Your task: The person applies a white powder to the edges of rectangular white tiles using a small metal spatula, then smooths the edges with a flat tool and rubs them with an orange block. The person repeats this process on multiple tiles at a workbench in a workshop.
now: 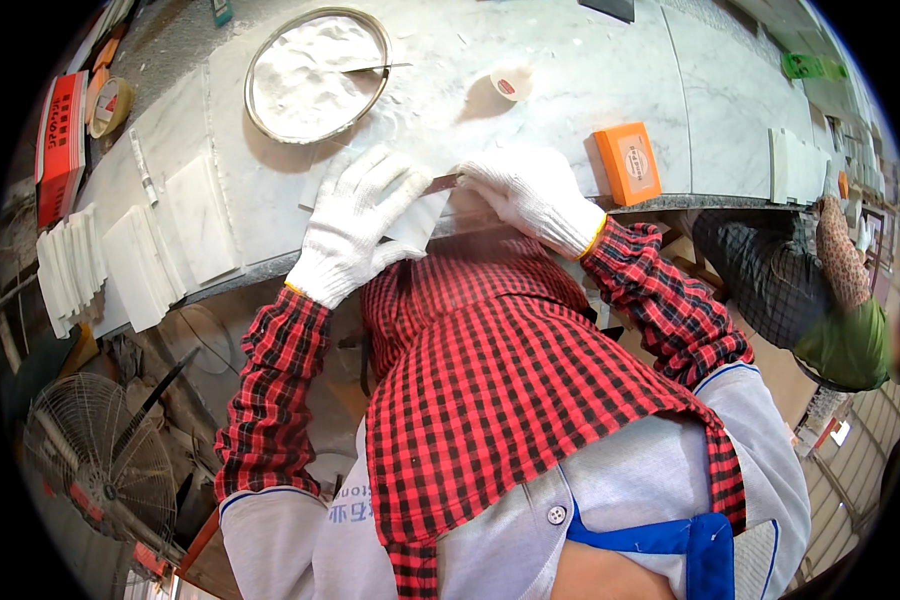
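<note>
1. A thin dark strip [441,184] is pinched in the right hand's [532,192] fingertips, between the hands.
2. The left hand [355,225] is spread beside a white tile [426,217] at the table's [590,70] edge; whether it is gripped cannot be told.

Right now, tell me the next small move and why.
I'd steady the pale slab with the left hand before moving the thin brown strip in the right hand: the left hand's fingers and thumb are spread at the slab, and the strip sits close to its far end, though contact is hard to tell.
</note>
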A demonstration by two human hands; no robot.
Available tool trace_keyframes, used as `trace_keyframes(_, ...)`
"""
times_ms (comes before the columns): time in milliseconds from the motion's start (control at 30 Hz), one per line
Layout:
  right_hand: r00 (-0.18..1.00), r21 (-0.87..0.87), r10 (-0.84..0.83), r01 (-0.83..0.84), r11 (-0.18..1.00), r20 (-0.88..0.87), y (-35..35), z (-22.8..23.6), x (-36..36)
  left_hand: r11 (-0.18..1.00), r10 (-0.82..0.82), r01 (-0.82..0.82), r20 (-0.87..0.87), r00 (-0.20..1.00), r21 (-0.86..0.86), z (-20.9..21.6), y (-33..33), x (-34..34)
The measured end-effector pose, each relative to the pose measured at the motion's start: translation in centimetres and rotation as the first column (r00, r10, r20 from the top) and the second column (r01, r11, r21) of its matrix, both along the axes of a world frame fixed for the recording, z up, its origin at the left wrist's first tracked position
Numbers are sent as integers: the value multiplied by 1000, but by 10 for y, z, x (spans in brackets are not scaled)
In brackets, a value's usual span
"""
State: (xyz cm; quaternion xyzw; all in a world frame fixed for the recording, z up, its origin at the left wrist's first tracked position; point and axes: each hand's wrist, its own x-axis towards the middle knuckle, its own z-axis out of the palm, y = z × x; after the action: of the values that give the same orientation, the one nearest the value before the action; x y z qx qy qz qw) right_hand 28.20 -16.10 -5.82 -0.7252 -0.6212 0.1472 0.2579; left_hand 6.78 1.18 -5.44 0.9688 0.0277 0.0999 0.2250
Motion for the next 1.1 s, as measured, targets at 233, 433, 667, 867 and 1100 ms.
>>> trace_keyframes(233, 997, -11, -62, 62, 998, -42, -8, 3, -14, 1000, 4, -3, -39, 999, 14, 1, -1, 1)
trace_keyframes(433, 984, -34, -173, 172, 985, -52, -15, 6, -32, 1000, -12, 13, -30, 999, 9, -1, -1, 1)
trace_keyframes(667, 663, -334, -373, 191, 923, -649, -42, 22, -38, 1000, -21, 21, -18, 1000, 23, -3, 1, 1)
trace_keyframes(867, 325, -522, -666, 430, 737, -672, -75, 37, -10, 990, 137, -125, -231, 963, 67, 7, -23, 1)
trace_keyframes(1100, 304, -502, -715, 544, 672, -629, -77, 28, -19, 998, 35, -28, -141, 989, 55, 2, -67, 19)
